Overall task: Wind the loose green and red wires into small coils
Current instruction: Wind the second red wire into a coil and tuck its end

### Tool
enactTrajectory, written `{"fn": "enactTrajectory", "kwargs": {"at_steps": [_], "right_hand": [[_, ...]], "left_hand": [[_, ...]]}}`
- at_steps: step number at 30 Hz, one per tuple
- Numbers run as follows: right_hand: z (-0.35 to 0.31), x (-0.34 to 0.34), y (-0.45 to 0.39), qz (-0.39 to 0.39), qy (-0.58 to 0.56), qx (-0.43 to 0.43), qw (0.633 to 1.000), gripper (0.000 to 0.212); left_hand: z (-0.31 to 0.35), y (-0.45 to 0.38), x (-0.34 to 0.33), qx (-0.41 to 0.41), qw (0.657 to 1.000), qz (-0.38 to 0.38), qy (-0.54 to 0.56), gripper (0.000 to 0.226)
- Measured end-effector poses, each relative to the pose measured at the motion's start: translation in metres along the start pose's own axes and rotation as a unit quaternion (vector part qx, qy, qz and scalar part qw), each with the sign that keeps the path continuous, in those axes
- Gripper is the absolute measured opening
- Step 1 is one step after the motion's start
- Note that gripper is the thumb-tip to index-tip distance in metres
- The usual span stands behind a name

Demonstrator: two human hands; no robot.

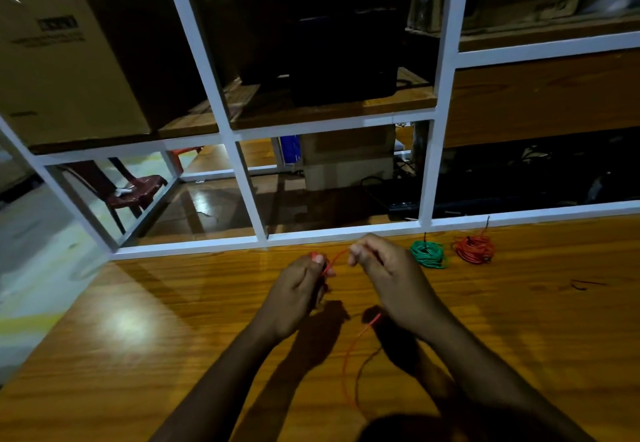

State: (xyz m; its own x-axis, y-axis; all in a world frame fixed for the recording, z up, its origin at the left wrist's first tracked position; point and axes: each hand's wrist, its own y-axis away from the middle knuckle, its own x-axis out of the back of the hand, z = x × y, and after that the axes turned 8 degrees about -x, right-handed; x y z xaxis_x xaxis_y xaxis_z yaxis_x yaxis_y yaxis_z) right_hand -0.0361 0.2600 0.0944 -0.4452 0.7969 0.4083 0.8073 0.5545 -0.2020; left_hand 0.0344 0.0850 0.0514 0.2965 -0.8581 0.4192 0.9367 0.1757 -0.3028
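Note:
A loose red wire (346,362) runs between both hands above the wooden table (173,337). My left hand (299,294) pinches one end near its fingertips, with a few red turns showing there. My right hand (388,272) holds the wire a short way to the right, and the rest of the wire hangs below it in a long loop toward me. A wound green coil (428,254) lies on the table just right of my right hand. Beside it, further right, lies a wound red coil (473,248).
A white metal shelf frame (249,192) stands along the table's far edge, holding a cardboard box (65,57) and dark equipment (343,60). A red plastic chair (135,188) stands on the floor at the left. A small dark wire scrap (585,284) lies at the right.

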Motion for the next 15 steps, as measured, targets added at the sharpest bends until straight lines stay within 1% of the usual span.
{"fn": "enactTrajectory", "kwargs": {"at_steps": [2, 3, 4, 6, 7, 8, 9, 11, 13, 14, 15], "right_hand": [[0.012, 0.004, -0.01, 0.038, 0.005, -0.009, 0.999, 0.023], [0.017, 0.006, -0.014, 0.046, 0.003, -0.018, 0.999, 0.021], [0.024, 0.006, -0.018, 0.048, -0.004, -0.025, 0.999, 0.02], [0.034, 0.006, -0.021, 0.039, -0.008, -0.027, 0.999, 0.023], [0.037, 0.004, -0.02, 0.026, -0.004, -0.027, 0.999, 0.025], [0.041, 0.001, -0.018, 0.006, -0.001, -0.032, 0.999, 0.026], [0.042, -0.004, -0.014, -0.021, -0.005, -0.044, 0.999, 0.026], [0.043, -0.015, -0.003, -0.076, -0.013, -0.076, 0.994, 0.029], [0.04, -0.026, 0.007, -0.125, 0.017, -0.08, 0.989, 0.032], [0.037, -0.03, 0.011, -0.149, 0.031, -0.071, 0.986, 0.032], [0.032, -0.033, 0.015, -0.171, 0.04, -0.061, 0.983, 0.03]], "left_hand": [[0.014, 0.002, -0.005, 0.029, 0.993, -0.047, 0.102, 0.061], [0.021, 0.003, -0.005, 0.047, 0.979, -0.073, 0.182, 0.068], [0.027, 0.004, -0.004, 0.057, 0.954, -0.1, 0.276, 0.075], [0.036, 0.002, -0.001, 0.06, 0.887, -0.132, 0.438, 0.085], [0.039, 0.0, 0.0, 0.056, 0.86, -0.129, 0.491, 0.09], [0.042, -0.001, 0.001, 0.048, 0.839, -0.118, 0.529, 0.095], [0.045, -0.003, 0.002, 0.039, 0.825, -0.099, 0.555, 0.099], [0.051, -0.007, 0.004, 0.025, 0.814, -0.045, 0.579, 0.103], [0.055, -0.011, 0.005, 0.025, 0.821, 0.012, 0.571, 0.105], [0.056, -0.014, 0.005, 0.02, 0.839, 0.035, 0.543, 0.104], [0.054, -0.016, 0.005, 0.014, 0.866, 0.055, 0.497, 0.102]]}}
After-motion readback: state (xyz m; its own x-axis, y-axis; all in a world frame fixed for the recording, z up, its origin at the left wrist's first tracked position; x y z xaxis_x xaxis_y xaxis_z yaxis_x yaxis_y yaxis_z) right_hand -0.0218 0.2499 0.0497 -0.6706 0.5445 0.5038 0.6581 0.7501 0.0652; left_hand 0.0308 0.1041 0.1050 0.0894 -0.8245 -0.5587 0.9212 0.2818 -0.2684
